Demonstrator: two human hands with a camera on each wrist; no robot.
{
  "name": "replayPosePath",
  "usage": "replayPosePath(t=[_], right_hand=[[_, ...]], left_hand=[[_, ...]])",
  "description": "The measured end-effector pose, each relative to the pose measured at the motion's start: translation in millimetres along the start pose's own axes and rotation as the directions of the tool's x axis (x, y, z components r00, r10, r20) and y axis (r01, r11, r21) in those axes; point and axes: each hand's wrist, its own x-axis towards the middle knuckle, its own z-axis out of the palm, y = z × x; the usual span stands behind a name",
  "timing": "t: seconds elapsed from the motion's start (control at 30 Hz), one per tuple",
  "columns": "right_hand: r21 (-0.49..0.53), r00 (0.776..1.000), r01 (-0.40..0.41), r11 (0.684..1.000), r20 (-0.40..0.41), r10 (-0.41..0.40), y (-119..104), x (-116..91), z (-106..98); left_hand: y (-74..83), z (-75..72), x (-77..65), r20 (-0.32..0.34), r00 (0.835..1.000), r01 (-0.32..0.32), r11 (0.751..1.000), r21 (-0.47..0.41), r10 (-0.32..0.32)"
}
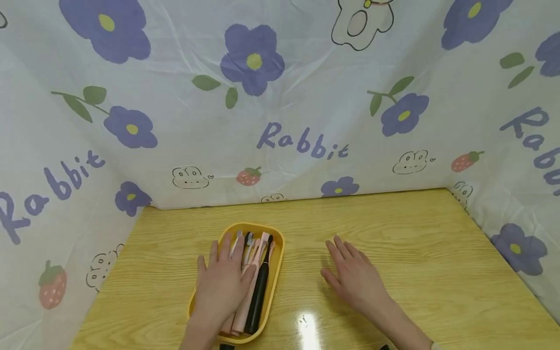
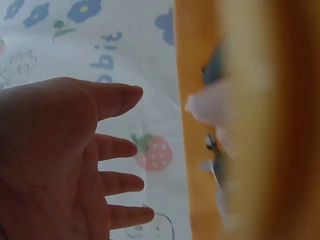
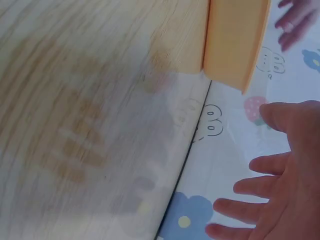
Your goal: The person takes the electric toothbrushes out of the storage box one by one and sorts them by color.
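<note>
A yellow tray (image 1: 280, 262) with rounded corners holds several electric toothbrushes side by side, their brush heads toward the back. A black toothbrush (image 1: 258, 297) lies along the right wall, with a pale pink toothbrush (image 1: 245, 311) beside it. Over the tray hovers my left hand (image 1: 222, 287), fingers straight and spread, hiding part of the toothbrushes. In the left wrist view its palm is bare, and the tray (image 2: 192, 40) shows large and blurred. My right hand (image 1: 356, 279) is held above the wood to the right of the tray, fingers extended, holding nothing.
The wooden table (image 1: 332, 214) runs back to a hanging white cloth (image 1: 302, 107) printed with purple flowers, rabbits and strawberries. The cloth also closes off both sides. Light glares off the table near the front.
</note>
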Motion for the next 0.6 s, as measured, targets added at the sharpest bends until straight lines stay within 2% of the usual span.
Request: replayPosePath(t=[0.2, 0.33, 0.5, 0.6], right_hand=[[0.09, 1.0, -0.012, 0.996, 0.029, 0.01, 1, 5, 3], [0.13, 0.998, -0.043, 0.991, 0.043, 0.038, 4, 12, 0], [0.221, 0.989, -0.122, 0.968, 0.11, 0.099, 0, 23, -1], [0.298, 0.983, -0.139, 0.944, 0.156, 0.096, -6, 28, 4]], left_hand=[[-35.8, -1.0, -2.0, 0.113, 0.988, 0.117, 0.989, -0.087, -0.106], [-55.4, -0.1, -5.3, 0.174, 0.973, 0.187, 0.963, -0.192, -0.154], [-69.4, 5.9, -7.6, 0.141, 0.967, 0.244, 0.921, -0.304, -0.21], [-73.1, 9.4, -8.5, 0.098, 0.967, 0.253, 0.912, -0.323, -0.234]])
